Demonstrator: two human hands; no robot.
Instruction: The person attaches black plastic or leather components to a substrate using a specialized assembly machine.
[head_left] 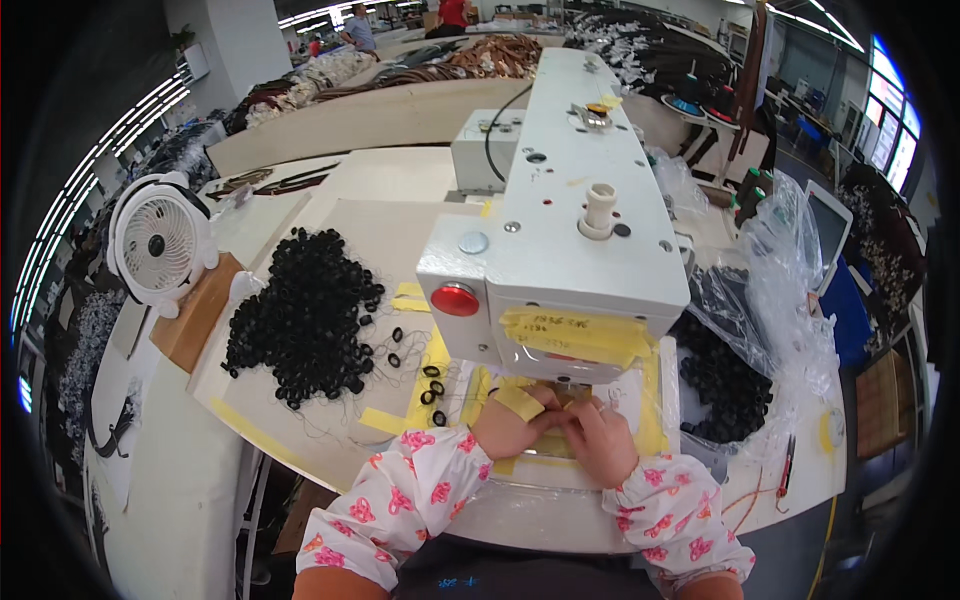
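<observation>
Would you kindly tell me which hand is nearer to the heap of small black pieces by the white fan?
Left. The left hand is to the right of the heap, apart from it; the right hand is farther right, beyond the left hand.

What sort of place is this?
Likely a sewing workshop or garment factory floor: a white industrial sewing machine, a big pile of small black rings, and heaped brown material behind.
</observation>
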